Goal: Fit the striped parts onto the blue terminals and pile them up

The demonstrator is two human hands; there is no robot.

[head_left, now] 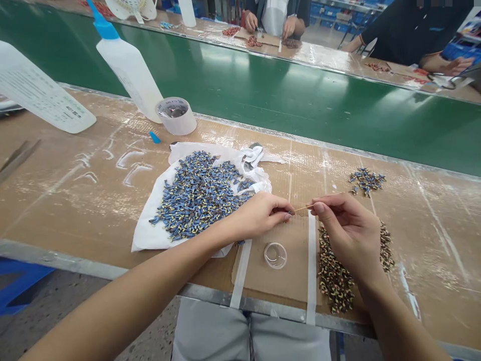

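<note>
My left hand (261, 215) is closed in a pinch on one small blue part at its fingertips, just right of a big heap of blue parts (199, 193) lying on a white plastic bag (150, 225). My right hand (349, 233) pinches a thin stick (303, 207) whose tip points at the left fingertips. Both hands hover above a taped-down cardboard piece (278, 276) with a small clear dish (275, 255) on it. Under my right hand lies a pile of darker brownish parts (334, 281).
A small cluster of blue parts (366, 180) lies to the far right. A glue bottle (126, 62), a tape roll (176, 115) and a blue cap (154, 137) stand at the back left. Behind runs a green conveyor belt (281, 95); other people work across it.
</note>
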